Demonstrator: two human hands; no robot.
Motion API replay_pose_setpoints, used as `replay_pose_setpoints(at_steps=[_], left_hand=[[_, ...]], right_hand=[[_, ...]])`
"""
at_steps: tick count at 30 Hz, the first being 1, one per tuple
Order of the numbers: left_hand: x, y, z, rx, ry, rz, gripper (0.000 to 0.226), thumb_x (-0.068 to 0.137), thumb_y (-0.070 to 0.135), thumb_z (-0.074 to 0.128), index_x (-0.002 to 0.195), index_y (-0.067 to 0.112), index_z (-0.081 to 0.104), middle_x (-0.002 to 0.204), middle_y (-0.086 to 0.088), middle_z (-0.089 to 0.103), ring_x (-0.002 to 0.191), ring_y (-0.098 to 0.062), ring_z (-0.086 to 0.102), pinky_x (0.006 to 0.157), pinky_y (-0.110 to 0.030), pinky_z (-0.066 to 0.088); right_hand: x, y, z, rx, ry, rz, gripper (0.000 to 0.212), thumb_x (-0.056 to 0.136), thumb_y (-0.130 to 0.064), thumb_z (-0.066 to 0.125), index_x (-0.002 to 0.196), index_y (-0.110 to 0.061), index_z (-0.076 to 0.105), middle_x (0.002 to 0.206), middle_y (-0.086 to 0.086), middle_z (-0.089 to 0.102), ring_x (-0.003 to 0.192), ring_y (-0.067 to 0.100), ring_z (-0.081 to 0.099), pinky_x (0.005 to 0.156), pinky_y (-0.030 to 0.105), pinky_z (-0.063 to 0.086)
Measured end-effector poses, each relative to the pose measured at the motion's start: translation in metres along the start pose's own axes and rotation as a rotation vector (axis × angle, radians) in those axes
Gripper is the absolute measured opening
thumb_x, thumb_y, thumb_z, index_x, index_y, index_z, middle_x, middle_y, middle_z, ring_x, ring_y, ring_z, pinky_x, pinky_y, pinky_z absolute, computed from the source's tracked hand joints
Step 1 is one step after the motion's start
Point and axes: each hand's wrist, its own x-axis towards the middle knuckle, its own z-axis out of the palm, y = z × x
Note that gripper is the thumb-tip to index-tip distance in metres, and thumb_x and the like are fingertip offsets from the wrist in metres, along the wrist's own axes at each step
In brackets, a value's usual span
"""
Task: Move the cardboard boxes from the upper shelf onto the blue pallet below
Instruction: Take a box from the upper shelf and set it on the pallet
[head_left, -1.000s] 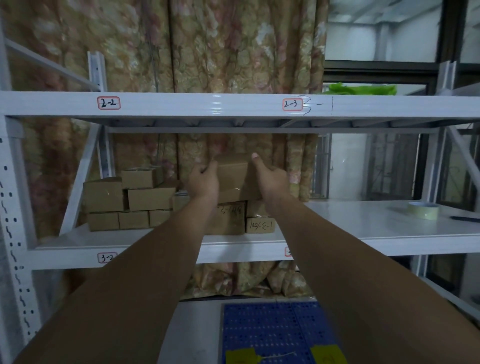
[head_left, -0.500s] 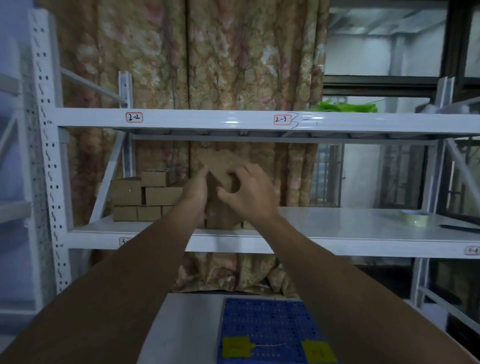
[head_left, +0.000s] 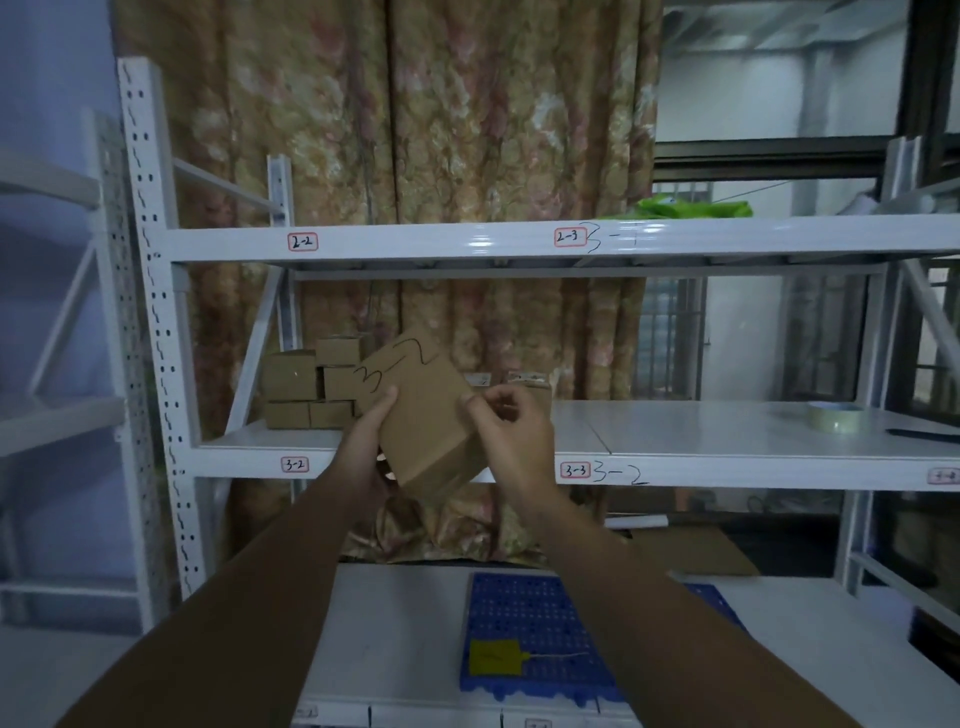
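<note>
Gripping tilted cardboard box, left hand and right hand both curled round it, in front of shelf.

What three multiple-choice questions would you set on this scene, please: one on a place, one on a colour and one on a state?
1. Where is the roll of tape? A on the floor; B on the middle shelf, far right; C on the stacked boxes.
2. What colour is the tag lying on the pallet? A red; B white; C yellow.
3. How is the box marked 3-2? A held tilted by the left hand and right hand; B flat on the pallet; C standing on the shelf.
Answers: 1 B, it sits on the white shelf board at the right; 2 C, a yellow square shows against the blue grid; 3 A, both hands grip it in the air before the shelf.
</note>
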Motion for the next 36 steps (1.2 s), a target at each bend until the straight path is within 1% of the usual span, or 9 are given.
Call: replay_pose_setpoints(at_steps=[5,8,13,18,22,27,30,33,36], left_hand=[[-0.009,-0.014,-0.033,0.253,-0.028,0.043,0.074,0.062,0.057,0.087,0.127,0.035,0.059,0.121,0.0,0.07,0.109,-0.028,0.068,0.093,-0.054,0.053],[-0.011,-0.033,-0.052,0.311,-0.032,-0.019,0.075,0.059,0.061,0.086,0.124,0.035,0.061,0.118,0.0,0.072,0.108,-0.027,0.069,0.092,-0.053,0.054],[-0.014,-0.074,-0.067,0.282,-0.059,-0.158,0.057,0.077,0.068,0.066,0.122,0.033,0.065,0.115,-0.001,0.073,0.109,-0.024,0.068,0.099,-0.049,0.051],[-0.015,-0.117,-0.057,0.408,-0.012,-0.15,0.046,0.085,0.075,0.047,0.113,0.041,0.061,0.114,0.005,0.07,0.103,-0.02,0.068,0.089,-0.044,0.056],[0.006,-0.17,-0.073,0.464,0.119,-0.164,0.081,0.069,0.085,0.053,0.132,0.033,0.054,0.127,0.001,0.063,0.106,-0.023,0.064,0.092,-0.048,0.055],[-0.001,-0.204,-0.06,0.425,0.135,-0.307,0.043,0.093,0.055,0.054,0.102,0.016,0.07,0.098,-0.006,0.073,0.087,-0.027,0.069,0.071,-0.036,0.057],[0.003,-0.23,-0.055,0.433,0.1,-0.356,0.024,0.097,0.036,0.055,0.091,0.018,0.07,0.098,-0.009,0.072,0.085,-0.026,0.067,0.071,-0.035,0.054],[0.007,-0.256,-0.053,0.407,0.07,-0.415,0.018,0.095,0.032,0.059,0.101,0.02,0.071,0.107,-0.007,0.072,0.093,-0.025,0.068,0.082,-0.036,0.055],[0.023,-0.281,-0.052,0.38,0.1,-0.381,0.032,0.094,0.03,0.063,0.122,0.018,0.067,0.111,-0.003,0.072,0.098,-0.023,0.069,0.089,-0.037,0.055]], right_hand=[[-0.005,0.008,-0.001,0.052,-0.255,0.232,0.056,0.082,-0.059,0.07,0.124,-0.025,0.059,0.115,-0.009,0.065,0.099,0.007,0.063,0.074,0.025,0.05],[-0.017,0.03,0.003,0.053,-0.299,0.327,0.05,0.085,-0.053,0.072,0.126,-0.029,0.057,0.115,-0.01,0.065,0.097,0.007,0.065,0.068,0.025,0.053],[-0.041,0.086,0.007,-0.009,-0.216,0.42,0.054,0.078,-0.06,0.074,0.111,-0.02,0.059,0.111,0.0,0.067,0.103,0.02,0.065,0.093,0.045,0.055],[-0.058,0.121,0.007,-0.114,-0.045,0.49,0.073,0.074,-0.071,0.068,0.123,-0.016,0.059,0.113,0.004,0.068,0.103,0.026,0.066,0.094,0.048,0.055],[-0.071,0.143,-0.002,-0.267,-0.017,0.519,0.057,0.086,-0.057,0.068,0.114,-0.008,0.067,0.1,0.006,0.068,0.102,0.03,0.064,0.091,0.044,0.053],[-0.084,0.173,-0.025,-0.356,-0.034,0.644,0.044,0.089,-0.057,0.064,0.109,-0.018,0.061,0.106,0.007,0.064,0.105,0.031,0.061,0.097,0.05,0.05],[-0.093,0.195,-0.036,-0.36,-0.032,0.687,0.046,0.098,-0.047,0.056,0.118,-0.006,0.066,0.109,0.017,0.067,0.104,0.036,0.063,0.095,0.054,0.051],[-0.098,0.22,-0.045,-0.373,-0.082,0.737,0.041,0.103,-0.037,0.052,0.132,-0.01,0.062,0.12,0.017,0.067,0.111,0.038,0.062,0.097,0.055,0.05],[-0.093,0.251,-0.052,-0.359,-0.1,0.723,0.038,0.1,-0.038,0.057,0.13,-0.015,0.063,0.117,0.009,0.067,0.109,0.033,0.063,0.094,0.048,0.053]])
